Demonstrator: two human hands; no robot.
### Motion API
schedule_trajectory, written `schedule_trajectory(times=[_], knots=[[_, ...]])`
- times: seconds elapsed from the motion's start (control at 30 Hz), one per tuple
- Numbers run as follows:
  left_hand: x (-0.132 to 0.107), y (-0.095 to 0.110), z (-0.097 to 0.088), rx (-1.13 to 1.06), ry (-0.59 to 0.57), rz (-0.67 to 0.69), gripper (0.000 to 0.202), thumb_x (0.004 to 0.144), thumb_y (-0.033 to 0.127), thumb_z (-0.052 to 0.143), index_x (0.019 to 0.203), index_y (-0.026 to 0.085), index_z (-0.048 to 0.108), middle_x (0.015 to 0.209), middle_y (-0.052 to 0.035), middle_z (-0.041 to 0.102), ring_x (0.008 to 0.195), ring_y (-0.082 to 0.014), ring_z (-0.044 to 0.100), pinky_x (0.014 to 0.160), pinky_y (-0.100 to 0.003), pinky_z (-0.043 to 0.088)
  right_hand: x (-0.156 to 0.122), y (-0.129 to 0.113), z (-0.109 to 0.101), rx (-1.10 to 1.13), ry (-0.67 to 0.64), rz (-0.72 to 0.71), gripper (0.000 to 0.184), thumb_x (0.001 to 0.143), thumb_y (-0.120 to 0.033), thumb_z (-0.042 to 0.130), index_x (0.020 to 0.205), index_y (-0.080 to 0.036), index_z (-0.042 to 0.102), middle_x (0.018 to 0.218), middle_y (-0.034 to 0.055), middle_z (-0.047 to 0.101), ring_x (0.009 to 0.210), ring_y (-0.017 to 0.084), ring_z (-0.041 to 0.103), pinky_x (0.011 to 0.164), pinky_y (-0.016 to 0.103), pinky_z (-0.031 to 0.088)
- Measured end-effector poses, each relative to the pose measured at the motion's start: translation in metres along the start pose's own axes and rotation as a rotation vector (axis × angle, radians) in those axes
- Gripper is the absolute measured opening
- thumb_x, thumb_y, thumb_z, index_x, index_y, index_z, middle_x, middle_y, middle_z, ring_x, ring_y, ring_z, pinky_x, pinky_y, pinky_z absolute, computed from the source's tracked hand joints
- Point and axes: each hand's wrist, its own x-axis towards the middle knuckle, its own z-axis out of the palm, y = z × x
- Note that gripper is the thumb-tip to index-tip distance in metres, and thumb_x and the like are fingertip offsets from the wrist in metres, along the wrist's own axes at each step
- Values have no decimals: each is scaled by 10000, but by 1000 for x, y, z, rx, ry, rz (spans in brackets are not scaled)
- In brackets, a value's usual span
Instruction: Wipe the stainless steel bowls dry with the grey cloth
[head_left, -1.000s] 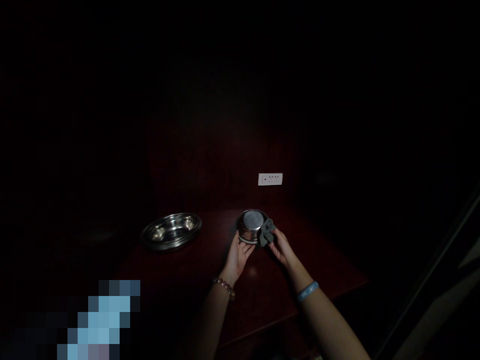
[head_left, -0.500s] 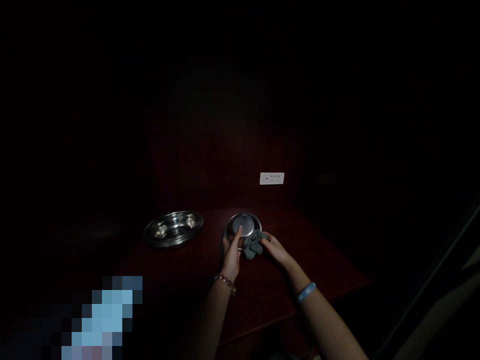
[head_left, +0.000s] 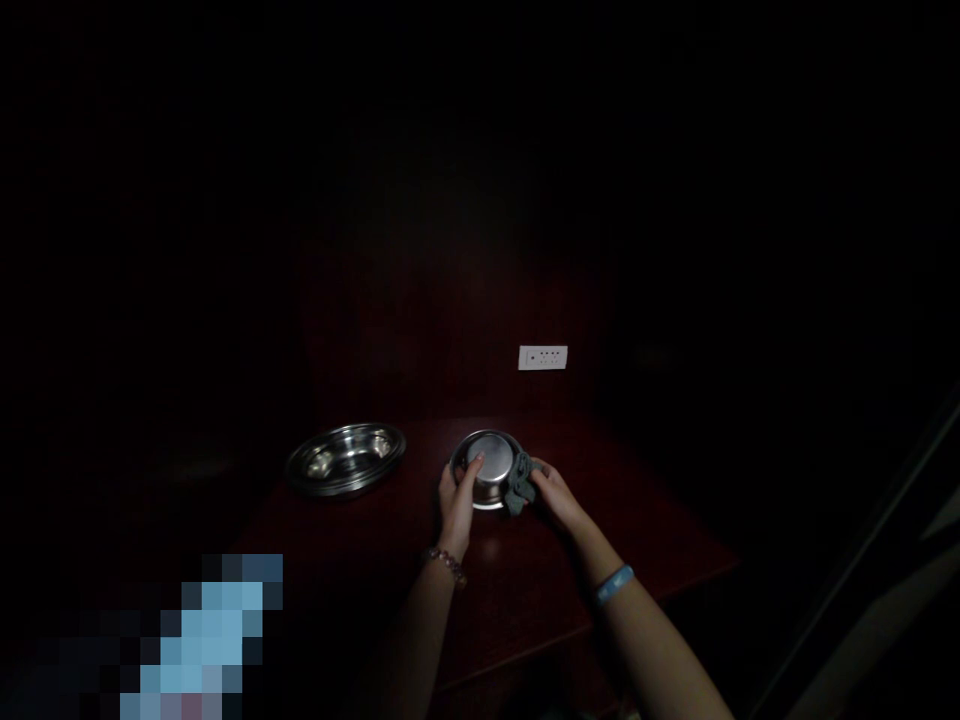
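A round stainless steel bowl (head_left: pixel 493 458) is tilted with its underside towards me, over the dark red table. My left hand (head_left: pixel 457 500) grips its left edge, thumb pressed on the outside near the base and the other fingers mostly hidden behind. In my right hand (head_left: pixel 553 493) is a bunched grey-green cloth (head_left: pixel 520 484), pressed against the bowl's right rim. The fingers of that hand are partly covered by the cloth.
Several stacked shiny metal basins (head_left: pixel 349 462) rest on the dark red table (head_left: pixel 525 600) at the left. A white wall socket (head_left: pixel 543 358) is mounted behind. The table's front edge runs below my forearms; the surroundings are very dark.
The cloth and my right hand have shifted right along the bowl's rim, from its lower right to its right side. My left hand has moved slightly left, still gripping the bowl.
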Motion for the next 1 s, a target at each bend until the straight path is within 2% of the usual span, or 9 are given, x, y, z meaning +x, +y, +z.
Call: schedule_trajectory(times=[0.33, 0.43, 0.57, 0.7, 0.77, 0.83, 0.93, 1.0], knots=[[-2, 5, -6, 19, -166, -55, 473, 691, 510, 722, 966, 126, 728, 1046, -115, 733, 986, -256, 656, 877, -341, 481, -9, -18, 5, 107, 41, 58, 260, 690, -374, 748, 782, -171, 613, 587, -33, 577, 442, 77, 471, 383, 172, 318], [-2, 3, -5, -65, -177, -96, 459, 720, 500, 711, 1013, 147, 719, 1104, -109, 722, 1050, -254, 646, 921, -343, 485, -11, -21, 4, 141, 75, 93, 204, 708, -329, 727, 771, -184, 598, 592, -34, 590, 467, 84, 511, 399, 167, 351], [-3, 3, 1, -292, -147, -201, 483, 786, 515, 648, 1153, 202, 659, 1221, -83, 677, 1123, -232, 626, 963, -356, 493, -11, -26, 3, 174, 132, 121, 182, 734, -312, 708, 820, -201, 593, 647, -23, 629, 533, 102, 579, 432, 170, 402], [-7, 4, 7, -384, -248, -350, 492, 810, 546, 611, 1170, 212, 641, 1211, -98, 675, 1117, -239, 631, 952, -383, 510, -9, -26, 6, 186, 119, 57, 244, 715, -332, 735, 867, -214, 585, 733, -5, 659, 663, 143, 629, 531, 210, 486], [-10, 3, 10, -400, -292, -375, 480, 808, 545, 617, 1158, 218, 642, 1189, -118, 677, 1083, -243, 646, 914, -386, 531, -8, -23, 7, 173, 81, 19, 283, 703, -342, 748, 900, -225, 583, 790, 5, 668, 731, 168, 637, 586, 243, 513], [-12, 2, 13, -415, -263, -322, 481, 791, 506, 658, 1189, 240, 609, 1215, -118, 655, 1046, -227, 658, 860, -367, 552, -9, -19, 9, 153, 24, 11, 323, 690, -347, 759, 936, -236, 582, 855, 11, 668, 782, 184, 639, 634, 275, 528], [-13, 0, 12, -351, -113, -243, 593, 733, 464, 734, 1259, 287, 523, 1250, -90, 627, 972, -192, 674, 762, -319, 565, -11, -14, 10, 118, -73, 49, 377, 658, -332, 780, 963, -241, 579, 927, 12, 654, 818, 187, 633, 682, 303, 537], [-13, 1, 8, -256, -62, -230, 636, 708, 485, 751, 1266, 305, 507, 1252, -76, 627, 946, -181, 678, 718, -291, 557, -13, -11, 9, 94, -106, 76, 395, 642, -320, 784, 968, -236, 579, 933, 12, 645, 814, 181, 626, 677, 298, 535]])
